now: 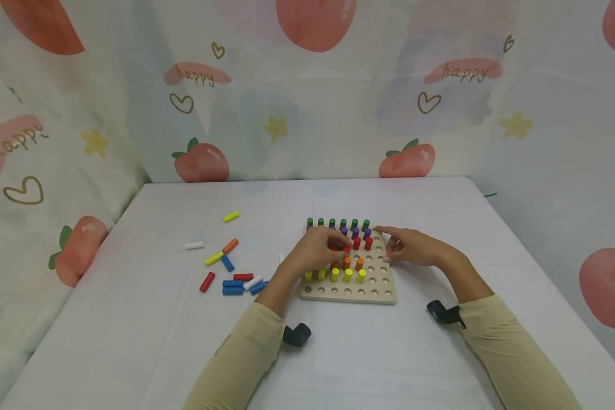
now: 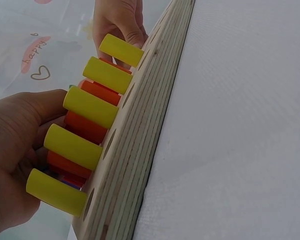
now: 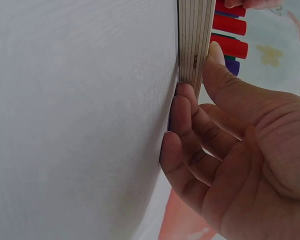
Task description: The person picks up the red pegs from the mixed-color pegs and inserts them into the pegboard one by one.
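Observation:
A wooden pegboard [image 1: 347,296] lies flat on the table with rows of coloured pegs upright in its holes. My left hand [image 1: 314,249] is over the board and pinches a red peg [image 1: 347,249] at the left end of the visible red pegs. In the left wrist view, yellow pegs [image 2: 92,107] and orange ones partly hide its fingertips. My right hand [image 1: 415,247] grips the board's right edge; the right wrist view shows the thumb [image 3: 217,57] on top and the other fingers against the side. Green pegs [image 1: 343,223] and purple pegs [image 1: 355,233] stand along the far side.
Left of the board lie loose pegs: blue ones [image 1: 233,290], red ones [image 1: 207,282], yellow ones [image 1: 230,217], an orange one [image 1: 230,246] and white ones [image 1: 195,245]. A white cloth covers the table [image 1: 133,319]. A printed curtain [image 1: 307,125] hangs behind it.

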Motion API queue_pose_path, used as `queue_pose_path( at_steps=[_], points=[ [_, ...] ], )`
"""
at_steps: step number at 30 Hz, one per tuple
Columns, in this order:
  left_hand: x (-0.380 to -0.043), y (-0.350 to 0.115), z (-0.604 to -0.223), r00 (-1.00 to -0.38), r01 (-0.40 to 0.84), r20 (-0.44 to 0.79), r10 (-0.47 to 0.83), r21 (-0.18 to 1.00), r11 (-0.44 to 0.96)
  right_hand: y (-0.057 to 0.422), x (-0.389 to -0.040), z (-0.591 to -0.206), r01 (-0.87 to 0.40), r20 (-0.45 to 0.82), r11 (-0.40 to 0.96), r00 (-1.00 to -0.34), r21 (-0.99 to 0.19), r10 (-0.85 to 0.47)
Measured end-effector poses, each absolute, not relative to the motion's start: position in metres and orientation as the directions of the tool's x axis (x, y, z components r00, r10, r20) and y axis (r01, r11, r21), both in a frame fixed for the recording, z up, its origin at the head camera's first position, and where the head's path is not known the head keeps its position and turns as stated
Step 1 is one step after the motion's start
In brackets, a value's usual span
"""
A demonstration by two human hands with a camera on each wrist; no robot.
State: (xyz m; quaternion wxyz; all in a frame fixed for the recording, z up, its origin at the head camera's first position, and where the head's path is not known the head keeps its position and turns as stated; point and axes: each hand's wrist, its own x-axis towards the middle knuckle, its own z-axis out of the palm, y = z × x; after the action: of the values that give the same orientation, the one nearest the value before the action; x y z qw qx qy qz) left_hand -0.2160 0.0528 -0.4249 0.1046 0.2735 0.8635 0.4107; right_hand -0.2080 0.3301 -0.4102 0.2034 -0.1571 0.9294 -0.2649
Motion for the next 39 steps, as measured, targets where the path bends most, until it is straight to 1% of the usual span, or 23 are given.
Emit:
queue_pose_path(
  at_steps=[16,24,28,35,39],
  points=[
    [-0.215,0.053,-0.423,-0.825,0.377,0.026,0.564,0.769,0.516,0.332,-0.21,-0.412,-0.186,-0.286,0.807,-0.871,-0.56,-0.399],
    [-0.214,0.047,-0.42,-0.798,0.38,0.003,0.603,0.779,0.499,0.333,-0.208,-0.412,-0.183,-0.287,0.798,-0.868,-0.575,-0.406],
    [-0.215,0.043,-0.421,-0.788,0.39,0.002,0.616,0.776,0.496,0.332,-0.209,-0.414,-0.182,-0.291,0.799,-0.867,-0.573,-0.405],
    [-0.218,0.027,-0.414,-0.796,0.391,-0.002,0.605,0.761,0.517,0.331,-0.21,-0.414,-0.166,-0.301,0.807,-0.87,-0.567,-0.39],
    [-0.22,0.019,-0.414,-0.79,0.408,0.006,0.613,0.752,0.518,0.33,-0.21,-0.412,-0.159,-0.301,0.805,-0.872,-0.572,-0.386]
  ],
)
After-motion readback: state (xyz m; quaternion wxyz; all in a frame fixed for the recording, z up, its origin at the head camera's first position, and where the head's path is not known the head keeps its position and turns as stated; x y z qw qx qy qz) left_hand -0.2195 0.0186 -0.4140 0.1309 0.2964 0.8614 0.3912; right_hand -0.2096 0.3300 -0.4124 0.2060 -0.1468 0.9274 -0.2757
